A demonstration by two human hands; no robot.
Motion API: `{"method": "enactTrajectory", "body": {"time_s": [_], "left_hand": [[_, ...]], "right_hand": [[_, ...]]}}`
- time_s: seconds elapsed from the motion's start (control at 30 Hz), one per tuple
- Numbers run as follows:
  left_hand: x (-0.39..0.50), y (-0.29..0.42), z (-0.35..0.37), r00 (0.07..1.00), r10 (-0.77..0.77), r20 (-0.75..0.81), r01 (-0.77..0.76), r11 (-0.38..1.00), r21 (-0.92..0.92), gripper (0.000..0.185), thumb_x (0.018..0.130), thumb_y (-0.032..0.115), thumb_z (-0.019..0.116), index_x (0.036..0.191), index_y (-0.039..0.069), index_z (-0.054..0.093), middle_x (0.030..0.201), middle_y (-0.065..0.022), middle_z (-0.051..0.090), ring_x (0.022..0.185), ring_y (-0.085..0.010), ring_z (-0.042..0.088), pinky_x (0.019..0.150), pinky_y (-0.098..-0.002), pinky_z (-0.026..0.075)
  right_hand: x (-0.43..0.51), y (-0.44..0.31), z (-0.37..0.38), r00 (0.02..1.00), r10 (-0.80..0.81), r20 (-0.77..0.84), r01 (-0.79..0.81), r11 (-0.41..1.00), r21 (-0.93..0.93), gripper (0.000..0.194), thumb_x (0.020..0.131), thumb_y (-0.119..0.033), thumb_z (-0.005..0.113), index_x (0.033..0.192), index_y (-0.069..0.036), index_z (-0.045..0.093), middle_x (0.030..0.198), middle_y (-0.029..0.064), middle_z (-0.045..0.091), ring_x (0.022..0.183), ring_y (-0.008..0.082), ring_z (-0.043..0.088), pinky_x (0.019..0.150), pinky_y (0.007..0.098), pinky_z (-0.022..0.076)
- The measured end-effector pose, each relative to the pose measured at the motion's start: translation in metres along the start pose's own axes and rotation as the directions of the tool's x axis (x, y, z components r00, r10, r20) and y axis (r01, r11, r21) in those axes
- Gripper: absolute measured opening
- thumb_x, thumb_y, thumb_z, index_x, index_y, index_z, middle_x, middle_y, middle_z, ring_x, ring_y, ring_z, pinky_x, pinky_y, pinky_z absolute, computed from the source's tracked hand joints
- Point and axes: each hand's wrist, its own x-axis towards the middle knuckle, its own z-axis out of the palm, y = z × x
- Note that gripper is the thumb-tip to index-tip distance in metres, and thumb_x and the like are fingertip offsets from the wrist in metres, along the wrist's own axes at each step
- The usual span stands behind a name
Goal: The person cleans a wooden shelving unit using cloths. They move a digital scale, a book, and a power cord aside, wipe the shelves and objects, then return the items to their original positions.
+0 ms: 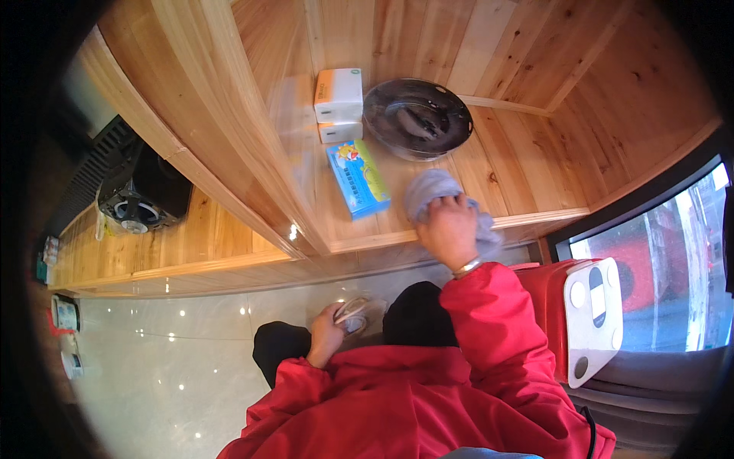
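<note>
My right hand presses a bunched grey cloth onto the wooden shelf, near its front edge. Part of the cloth hangs over that edge below my fingers. Low in front of my body, above the tiled floor, my left hand grips a small pale looped object; blur hides what it is exactly. A dark round pan rests on the shelf beyond the cloth. Left of the cloth lies a blue box with a cartoon and writing.
Two white and orange tissue packs stand behind the blue box. A wooden divider separates this bay from one holding a black device. At right, a white panel with round pads leans against a red container, beside a window.
</note>
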Motion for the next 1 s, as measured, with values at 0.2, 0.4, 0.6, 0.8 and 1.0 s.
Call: {"method": "enactTrajectory", "body": {"time_s": [0.2,0.4,0.6,0.8,1.0], "left_hand": [[0.004,-0.001,0.008,0.996,0.087,-0.028,-0.086,0.995,0.047,0.037,0.079,-0.004,0.06,0.115,0.002,0.063,0.099,-0.0165,0.07,0.092,-0.0269,0.067,0.083,-0.0338,0.052],[0.004,-0.016,0.015,0.996,0.081,-0.044,-0.081,0.997,0.011,0.035,0.081,-0.002,0.062,0.115,0.001,0.063,0.099,-0.0164,0.07,0.093,-0.0256,0.067,0.083,-0.0332,0.051],[0.008,-0.023,0.016,0.999,0.049,-0.023,-0.049,0.998,0.037,0.036,0.08,-0.003,0.062,0.117,0.001,0.063,0.1,-0.0158,0.07,0.095,-0.0252,0.067,0.085,-0.0326,0.051],[0.007,-0.026,0.015,0.999,0.031,-0.039,-0.03,0.999,0.03,0.037,0.08,-0.002,0.062,0.118,0.001,0.063,0.103,-0.0162,0.07,0.097,-0.0253,0.066,0.086,-0.0327,0.05],[0.006,-0.023,0.014,0.997,0.067,-0.028,-0.065,0.996,0.059,0.036,0.081,-0.002,0.063,0.116,0.002,0.063,0.102,-0.0143,0.07,0.096,-0.0243,0.066,0.086,-0.0324,0.05]], "right_hand": [[0.041,0.003,-0.025,0.922,-0.318,0.222,0.198,0.878,0.436,0.05,0.071,-0.041,0.072,0.099,0.0,0.065,0.1,0.019,0.064,0.105,0.0388,0.054,0.089,0.0492,0.0445],[0.065,0.093,-0.055,0.944,0.067,0.323,-0.322,0.406,0.856,0.04,0.09,-0.022,0.062,0.12,0.003,0.058,0.102,0.0125,0.065,0.086,0.0205,0.067,0.075,0.0313,0.0533],[0.096,0.091,0.018,0.714,0.089,0.695,-0.616,-0.393,0.683,0.046,0.1,-0.036,0.05,0.121,0.004,0.047,0.102,0.0216,0.062,0.09,0.0322,0.067,0.075,0.0382,0.0594],[0.117,0.098,0.031,0.685,-0.074,0.725,-0.66,-0.484,0.574,0.047,0.101,-0.032,0.043,0.126,0.008,0.039,0.108,0.029,0.058,0.094,0.0381,0.066,0.076,0.0414,0.0609],[0.134,0.096,0.039,0.754,0.12,0.646,-0.568,-0.375,0.732,0.035,0.095,-0.008,0.039,0.127,0.008,0.04,0.112,0.0254,0.058,0.09,0.0358,0.066,0.073,0.0395,0.0624]]}}
